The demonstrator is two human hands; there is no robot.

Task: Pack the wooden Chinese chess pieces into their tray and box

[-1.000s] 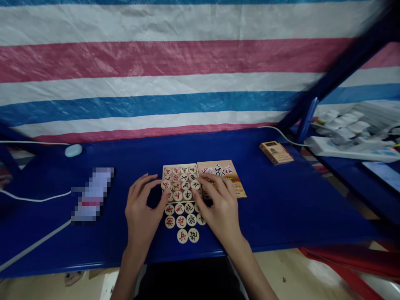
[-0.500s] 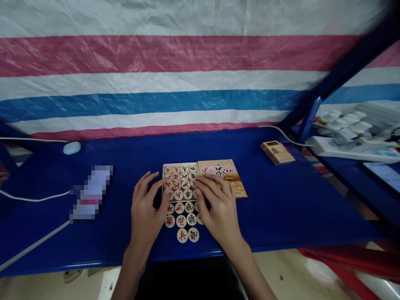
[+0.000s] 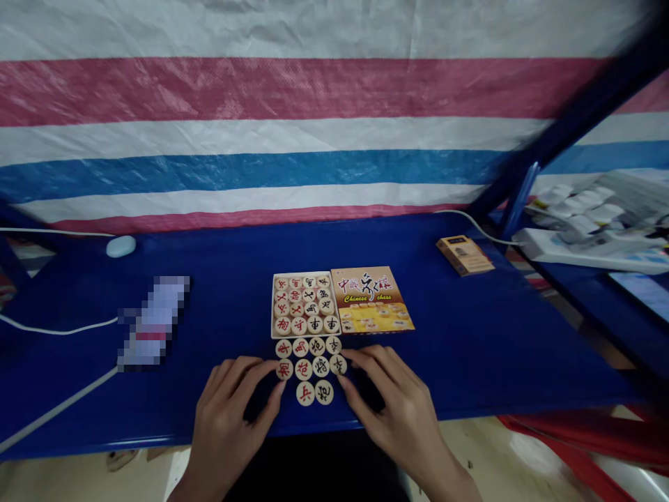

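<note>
Your left hand (image 3: 235,399) and right hand (image 3: 400,399) flank the second row of loose discs (image 3: 304,369) out from the open box (image 3: 272,317), four across, left-right, thumb and forefinger parted at red disc (image 3: 284,369) left, black disc (image 3: 338,365) right, can't tell if pinching.

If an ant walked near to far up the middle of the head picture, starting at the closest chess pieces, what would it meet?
Row of two round cream chess pieces, line of four, farther row of four, open square white box of pieces, shiny blue tabletop, red, white and blue striped plastic sheet.
</note>
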